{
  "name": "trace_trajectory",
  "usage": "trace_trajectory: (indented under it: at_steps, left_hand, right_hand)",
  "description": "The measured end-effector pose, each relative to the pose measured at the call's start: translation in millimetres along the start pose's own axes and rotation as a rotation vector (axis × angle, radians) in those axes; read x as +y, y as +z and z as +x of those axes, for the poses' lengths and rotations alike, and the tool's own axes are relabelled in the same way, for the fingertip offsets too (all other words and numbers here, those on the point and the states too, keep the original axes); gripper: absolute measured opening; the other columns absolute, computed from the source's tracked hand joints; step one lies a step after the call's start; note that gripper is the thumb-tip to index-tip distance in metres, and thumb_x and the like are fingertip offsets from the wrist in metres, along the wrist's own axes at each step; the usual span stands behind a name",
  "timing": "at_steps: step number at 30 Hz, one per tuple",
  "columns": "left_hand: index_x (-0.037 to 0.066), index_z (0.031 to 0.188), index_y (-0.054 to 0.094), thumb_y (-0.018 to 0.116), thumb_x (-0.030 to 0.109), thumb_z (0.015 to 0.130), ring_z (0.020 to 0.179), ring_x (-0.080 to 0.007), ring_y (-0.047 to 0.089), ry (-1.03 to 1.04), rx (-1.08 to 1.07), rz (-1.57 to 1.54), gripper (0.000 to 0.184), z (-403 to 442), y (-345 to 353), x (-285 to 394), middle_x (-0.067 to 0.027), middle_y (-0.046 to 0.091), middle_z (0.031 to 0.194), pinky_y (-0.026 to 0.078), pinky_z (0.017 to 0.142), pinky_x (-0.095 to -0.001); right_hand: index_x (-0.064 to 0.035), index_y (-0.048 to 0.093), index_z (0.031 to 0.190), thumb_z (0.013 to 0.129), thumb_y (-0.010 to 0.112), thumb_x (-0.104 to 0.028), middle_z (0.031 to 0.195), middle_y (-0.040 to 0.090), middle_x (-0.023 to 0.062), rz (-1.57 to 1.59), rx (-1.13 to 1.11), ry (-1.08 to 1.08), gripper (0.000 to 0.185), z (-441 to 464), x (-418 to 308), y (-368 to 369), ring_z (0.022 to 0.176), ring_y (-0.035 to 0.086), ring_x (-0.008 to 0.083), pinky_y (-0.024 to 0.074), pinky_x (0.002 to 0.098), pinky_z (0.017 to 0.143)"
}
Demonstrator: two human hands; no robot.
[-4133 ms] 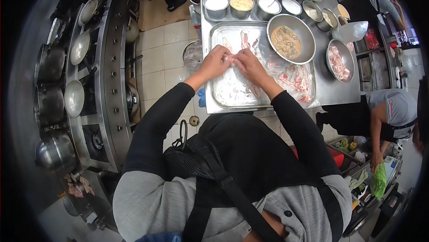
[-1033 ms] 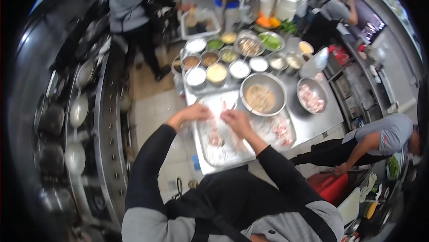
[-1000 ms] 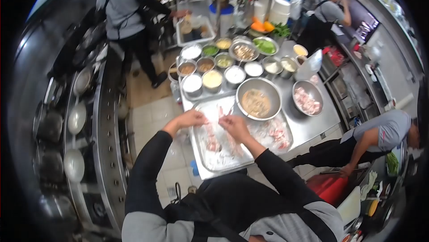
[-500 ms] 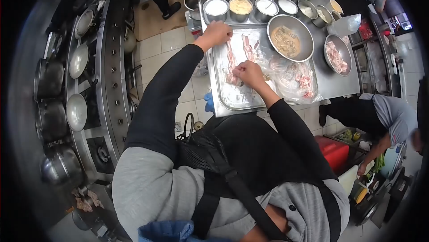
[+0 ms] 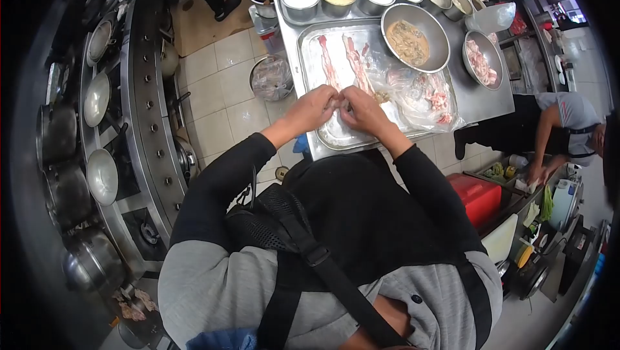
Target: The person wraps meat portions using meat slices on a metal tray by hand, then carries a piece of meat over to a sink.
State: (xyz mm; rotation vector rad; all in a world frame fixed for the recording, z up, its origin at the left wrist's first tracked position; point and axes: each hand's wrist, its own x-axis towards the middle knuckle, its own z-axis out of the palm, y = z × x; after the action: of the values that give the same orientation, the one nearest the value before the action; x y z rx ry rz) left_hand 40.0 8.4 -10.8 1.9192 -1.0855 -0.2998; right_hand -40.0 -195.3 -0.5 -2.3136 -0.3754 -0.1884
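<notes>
At the left of the metal tray (image 5: 310, 65) on the bench, the left hand (image 5: 318, 106) has come down from the far end of the first meat strip (image 5: 327, 59) to its near end. That far end now lies loose and flat, so the handling is gathered at the near end. There the right hand (image 5: 363, 111) meets the left, fingertips pinched together on the strip, though they cover exactly what they grip. Next lies a second meat strip (image 5: 355, 64), untouched, roughly alongside. Further right, clear plastic (image 5: 408, 112) spreads beside more meat pieces (image 5: 436, 99), below a mixing bowl (image 5: 444, 59); rightmost, beyond the tray, stands a bowl of cut meat (image 5: 481, 62).
</notes>
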Motion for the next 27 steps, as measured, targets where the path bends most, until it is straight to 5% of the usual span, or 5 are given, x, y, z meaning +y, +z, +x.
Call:
trace_trajectory:
  at_steps: [5, 10, 15, 23, 27]
  left_hand:
    - [0.004, 0.116, 0.059, 0.07, 0.01, 0.088, 0.08, -0.026, 0.067, -0.287, 0.076, -0.231, 0.031, 6, -3, 6, -0.0095, 0.066, 0.094, 0.054, 0.073, -0.0354]
    - [0.004, 0.124, 0.057, 0.074, 0.01, 0.086, 0.086, -0.0219, 0.067, -0.111, 0.1, 0.029, 0.042, 13, -10, 0, -0.0109, 0.061, 0.106, 0.055, 0.077, -0.0333]
    - [0.005, 0.123, 0.057, 0.072, 0.011, 0.085, 0.101, -0.0335, 0.064, -0.225, 0.104, 0.001, 0.042, 17, -5, 5, -0.0136, 0.058, 0.115, 0.053, 0.088, -0.0417]
    - [0.003, 0.118, 0.067, 0.071, 0.011, 0.086, 0.091, -0.0246, 0.066, -0.138, 0.144, 0.095, 0.033, 21, 6, -5, -0.0144, 0.065, 0.113, 0.055, 0.08, -0.0357]
    - [0.003, 0.113, 0.071, 0.072, 0.014, 0.085, 0.091, -0.0253, 0.065, -0.293, 0.021, 0.058, 0.03, 37, -8, -1, -0.0148, 0.064, 0.112, 0.054, 0.079, -0.035]
  right_hand:
    - [-0.0032, 0.063, 0.1, 0.082, 0.075, -0.016, 0.076, 0.062, 0.0088, 0.147, -0.111, 0.368, 0.025, 30, 2, -12, 0.071, 0.066, 0.0214, 0.0522, 0.0362, 0.065]
    - [0.004, 0.071, 0.096, 0.085, 0.075, -0.023, 0.079, 0.069, 0.0066, 0.494, -0.345, 0.791, 0.029, 75, 36, -20, 0.074, 0.069, 0.0144, 0.0557, 0.0296, 0.068]
    - [0.0036, 0.073, 0.099, 0.086, 0.074, -0.015, 0.084, 0.073, 0.0096, 0.302, -0.181, 0.441, 0.023, 54, 53, -26, 0.074, 0.07, 0.0148, 0.0563, 0.0293, 0.071]
    - [0.0015, 0.07, 0.102, 0.086, 0.072, -0.008, 0.089, 0.071, 0.0116, 0.318, -0.278, 0.354, 0.02, 41, 40, -18, 0.083, 0.07, 0.0226, 0.0542, 0.0344, 0.075]
    - [-0.0036, 0.06, 0.116, 0.082, 0.069, -0.004, 0.11, 0.06, 0.0169, 0.111, -0.056, -0.192, 0.035, 35, 42, -22, 0.095, 0.065, 0.0322, 0.0536, 0.0372, 0.08]
